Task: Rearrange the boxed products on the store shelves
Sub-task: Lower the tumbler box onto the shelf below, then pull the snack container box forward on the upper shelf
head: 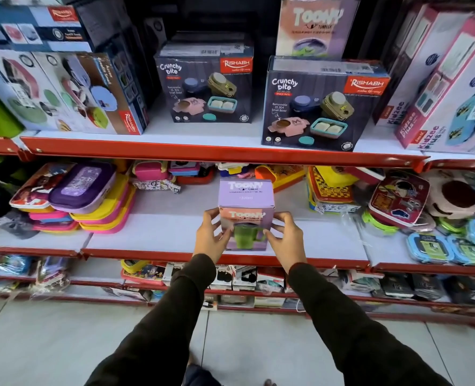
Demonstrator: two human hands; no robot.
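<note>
Lilac cardboard is what we have between our hands: a Toony tumbler box standing upright at the front of the middle shelf, its printed face with the green mug turned toward us. Our left hand presses its fingers against the box's left side and our right hand does the same on the right, both grasping it from opposite sides. We judge this two-sided hold is chosen because the box is tall and narrow, so a single hand could tip it (cardboard this light gives little resistance). Whether its base rests fully on the shelf or is lifted slightly, we cannot tell.

It sits in the bare stretch of shelf, well apart from the stacked lunch boxes to the left and the checkered lunch box to the right. On the upper shelf a matching Toony box stands behind the nearer Crunchy Bite box, with a second Crunchy Bite box set further back to its left. Our guess is that the box in hand belongs up there with its twin, since like products are grouped and fronts face outward.
</note>
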